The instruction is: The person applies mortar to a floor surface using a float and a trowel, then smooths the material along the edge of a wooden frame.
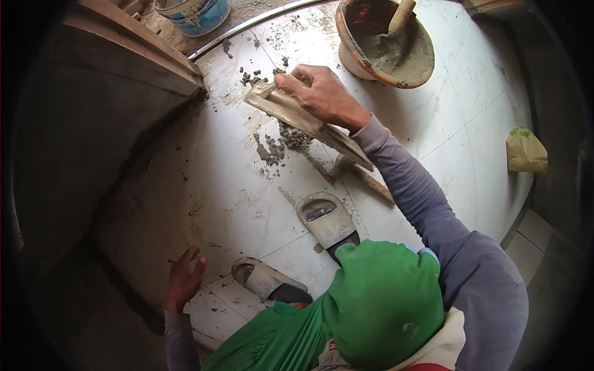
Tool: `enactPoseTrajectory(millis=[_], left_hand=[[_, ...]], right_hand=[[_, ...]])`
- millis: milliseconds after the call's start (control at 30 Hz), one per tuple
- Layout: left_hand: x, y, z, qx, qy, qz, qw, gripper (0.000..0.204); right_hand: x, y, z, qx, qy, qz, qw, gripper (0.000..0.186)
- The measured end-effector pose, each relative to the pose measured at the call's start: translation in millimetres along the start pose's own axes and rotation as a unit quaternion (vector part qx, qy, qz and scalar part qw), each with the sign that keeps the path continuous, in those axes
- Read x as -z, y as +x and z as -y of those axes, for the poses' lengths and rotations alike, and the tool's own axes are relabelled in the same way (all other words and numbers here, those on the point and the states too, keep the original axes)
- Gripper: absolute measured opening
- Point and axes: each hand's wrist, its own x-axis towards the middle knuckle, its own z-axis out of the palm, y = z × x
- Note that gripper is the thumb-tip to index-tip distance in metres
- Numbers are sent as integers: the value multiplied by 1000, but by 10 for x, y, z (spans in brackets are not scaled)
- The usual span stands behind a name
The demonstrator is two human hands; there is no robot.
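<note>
My right hand [325,96] is wrapped round the handle of a mortar-smeared wooden float [272,105], tilted above the white tiled floor. Crumbs of grey mortar [270,150] lie beneath and beside the float, with more by its far end. Low on the left, my left hand [184,278] is closed, and a thin stick-like thing [172,261] pokes out from its fingers; I cannot tell what kind it is. Partly hidden by my right forearm, a narrow piece of wood [374,185] rests on the floor.
At the far right stands a mortar bucket [359,67] with a wooden-handled trowel [402,17] in it. A blue bucket [201,21] is beyond the metal floor edging. My slippers [331,232] are close below. A yellowish bag [526,153] sits by the right wall; a dark wall [80,130] bounds the left.
</note>
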Motion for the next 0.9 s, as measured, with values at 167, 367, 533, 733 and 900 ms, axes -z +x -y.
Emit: enactPoseTrajectory(millis=[167, 367, 533, 733, 900], left_hand=[[-127, 144, 229, -32, 43, 37, 998, 58], [48, 112, 482, 0, 55, 17, 998, 58], [114, 247, 449, -22, 104, 3, 994, 56], [98, 141, 433, -26, 22, -16, 999, 58], [13, 236, 691, -28, 126, -2, 992, 58]], right_hand=[[536, -594, -680, -56, -272, -30, 960, 53], [687, -1001, -468, -27, -394, -36, 918, 45], [1075, -352, 363, 188, -256, -71, 946, 26], [1891, 879, 367, 91, -639, 26, 763, 20], [2702, 969, -638, 163, -802, 150, 555, 19]])
